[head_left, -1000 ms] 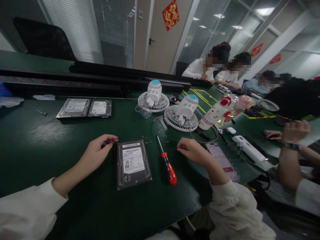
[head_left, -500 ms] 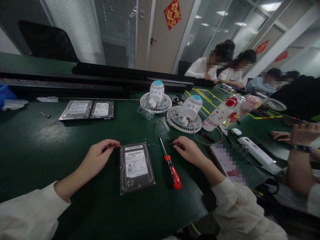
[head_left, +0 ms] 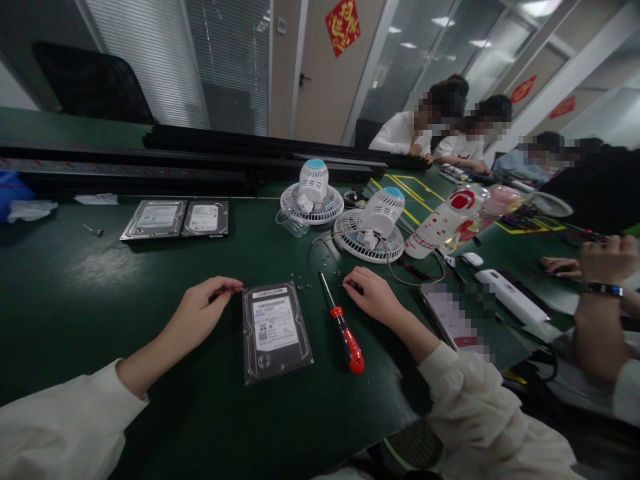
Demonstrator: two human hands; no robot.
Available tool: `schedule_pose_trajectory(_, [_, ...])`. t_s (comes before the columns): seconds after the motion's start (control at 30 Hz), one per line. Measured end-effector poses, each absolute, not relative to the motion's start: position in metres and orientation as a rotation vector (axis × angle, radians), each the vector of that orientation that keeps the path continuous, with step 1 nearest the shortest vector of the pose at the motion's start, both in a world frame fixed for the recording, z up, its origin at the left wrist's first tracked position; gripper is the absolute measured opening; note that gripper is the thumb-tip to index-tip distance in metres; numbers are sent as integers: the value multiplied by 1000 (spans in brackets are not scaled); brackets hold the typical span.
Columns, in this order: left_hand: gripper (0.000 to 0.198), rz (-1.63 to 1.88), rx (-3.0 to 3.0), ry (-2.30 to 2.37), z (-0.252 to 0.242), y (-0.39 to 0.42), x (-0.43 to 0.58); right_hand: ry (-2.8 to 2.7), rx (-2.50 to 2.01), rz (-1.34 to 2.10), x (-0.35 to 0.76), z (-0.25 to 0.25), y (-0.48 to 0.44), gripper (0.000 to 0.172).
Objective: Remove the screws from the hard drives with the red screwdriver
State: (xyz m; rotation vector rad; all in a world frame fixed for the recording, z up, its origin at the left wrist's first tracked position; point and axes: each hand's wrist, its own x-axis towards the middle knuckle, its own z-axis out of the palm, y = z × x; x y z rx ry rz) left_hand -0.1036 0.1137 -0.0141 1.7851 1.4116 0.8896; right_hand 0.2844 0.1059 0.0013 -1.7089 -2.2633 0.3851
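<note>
Left hand [head_left: 207,299], half-curled, is resting by the far-left corner of the hard drive [head_left: 277,328]; right hand [head_left: 369,293], fingers bunched, is hovering near loose screws [head_left: 309,287]; either's hold unclear. Drive's cover is still sitting on.

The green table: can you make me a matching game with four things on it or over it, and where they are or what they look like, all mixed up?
Things:
1. screwdriver
2. near hard drive
3. two fans
4. right hand

Looks or places:
A. white, with pale blue on top
B. by some small screws, fingers curled
C. red and black
D. lying flat, label side up

Right pairs: 1-C, 2-D, 3-A, 4-B
</note>
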Motion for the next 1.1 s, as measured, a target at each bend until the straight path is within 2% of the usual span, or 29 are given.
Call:
schedule_pose_trajectory(0.23, [38,959,1896,1393,-12,114,-104,-1954,-1530,678,280,4,105,37])
schedule_pose_trajectory(0.33, [29,1094,2076,1333,-2,108,-100,-1725,-1360,881,263,16,96,31])
schedule_pose_trajectory(0.43, [16,1210,2294,1150,17,89,-86,-1519,-1153,1142,237,32,78,34])
schedule_pose_trajectory(0.6, [20,1260,2499,798,45,48,-52,-1284,-912,1528,191,48,49,31])
schedule_pose_trajectory(0.73, [13,1331,2523,694,50,37,-42,-1180,-835,1731,171,45,39,30])
schedule_pose_trajectory(0.83, [7,1368,2515,693,50,38,-44,-1123,-818,1831,165,38,35,30])
schedule_pose_trajectory(1.1, [12,1312,2689,777,48,38,-51,-1079,-822,1826,161,31,34,27])
